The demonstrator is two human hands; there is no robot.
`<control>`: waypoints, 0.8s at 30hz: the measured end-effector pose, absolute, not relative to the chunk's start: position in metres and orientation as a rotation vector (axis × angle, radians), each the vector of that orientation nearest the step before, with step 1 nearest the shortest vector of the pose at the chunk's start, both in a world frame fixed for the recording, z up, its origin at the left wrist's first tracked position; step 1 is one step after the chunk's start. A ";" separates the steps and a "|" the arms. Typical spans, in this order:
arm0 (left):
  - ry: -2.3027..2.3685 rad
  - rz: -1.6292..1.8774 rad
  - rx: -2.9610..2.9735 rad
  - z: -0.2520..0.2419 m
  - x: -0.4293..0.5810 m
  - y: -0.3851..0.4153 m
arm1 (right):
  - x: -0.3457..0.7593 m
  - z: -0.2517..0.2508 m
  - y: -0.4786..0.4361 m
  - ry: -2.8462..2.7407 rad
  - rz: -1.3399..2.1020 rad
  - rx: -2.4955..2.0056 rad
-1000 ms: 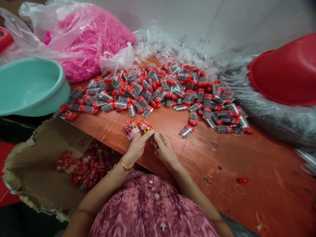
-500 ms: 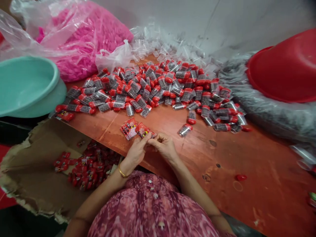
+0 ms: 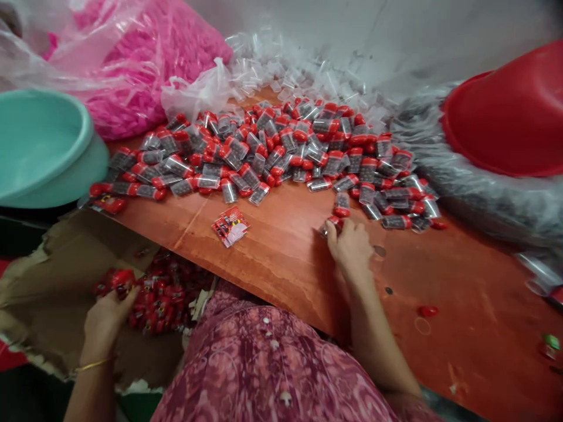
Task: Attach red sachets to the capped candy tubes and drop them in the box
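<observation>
Two hands, well apart. Left hand (image 3: pixel 105 319) is down in the torn cardboard box (image 3: pixel 53 281) off the table edge, fingers curled round a red packet (image 3: pixel 119 279) at the top of the pile of red packets (image 3: pixel 162 296) inside; grip looks closed on it, though blurred. Right hand (image 3: pixel 352 246) is on the wooden table (image 3: pixel 281 258), fingertips pinched on a red-capped vial (image 3: pixel 332 223) at the near edge of the big heap of red-capped vials (image 3: pixel 281 155); vial mostly hidden under the fingers, only the cap end shows. Small stack of red labels (image 3: pixel 230 225) lies flat on the table between the hands, touched by neither. Teal basin (image 3: pixel 44 146) at far left, pink-filled plastic bag (image 3: pixel 145 70) behind it. Red basin (image 3: pixel 514 117) at far right sits on a bag of dark stuff (image 3: pixel 484 199). Clear empty vials (image 3: pixel 303 76) are strewn behind the heap. One loose red cap (image 3: pixel 428 310) right of the right forearm.
</observation>
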State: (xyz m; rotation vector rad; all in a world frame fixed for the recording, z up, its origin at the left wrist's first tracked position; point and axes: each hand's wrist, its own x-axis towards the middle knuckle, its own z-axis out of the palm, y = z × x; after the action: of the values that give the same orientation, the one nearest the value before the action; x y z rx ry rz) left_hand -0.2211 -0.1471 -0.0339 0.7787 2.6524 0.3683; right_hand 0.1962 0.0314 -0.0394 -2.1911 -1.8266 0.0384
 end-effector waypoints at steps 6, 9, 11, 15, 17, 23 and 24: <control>2.657 0.720 1.438 -0.031 -0.167 -0.112 | 0.169 -0.058 0.028 -2.251 0.061 -1.805; 2.423 0.812 1.808 -0.024 -0.115 -0.058 | 0.147 -0.057 0.023 -2.301 0.046 -1.756; 2.305 0.729 1.938 -0.025 -0.093 -0.028 | 0.140 -0.056 0.019 -2.270 0.034 -1.760; 2.198 0.590 1.957 -0.039 -0.083 -0.001 | 0.138 -0.049 0.009 -2.176 0.071 -1.610; 2.198 0.634 1.943 -0.044 -0.084 -0.002 | 0.135 -0.043 0.007 -2.133 0.143 -1.513; 2.193 0.837 1.894 -0.037 -0.076 -0.011 | 0.091 -0.026 0.012 -2.011 0.674 -1.265; 2.192 0.864 1.882 -0.034 -0.073 -0.012 | 0.083 -0.026 0.014 -1.956 0.785 -1.266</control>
State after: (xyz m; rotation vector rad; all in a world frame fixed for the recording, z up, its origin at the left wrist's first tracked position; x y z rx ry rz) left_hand -0.0731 -0.0120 -0.0341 1.8822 2.1923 0.8640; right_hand 0.0828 0.0145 -0.0264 -1.2658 -1.9565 0.7850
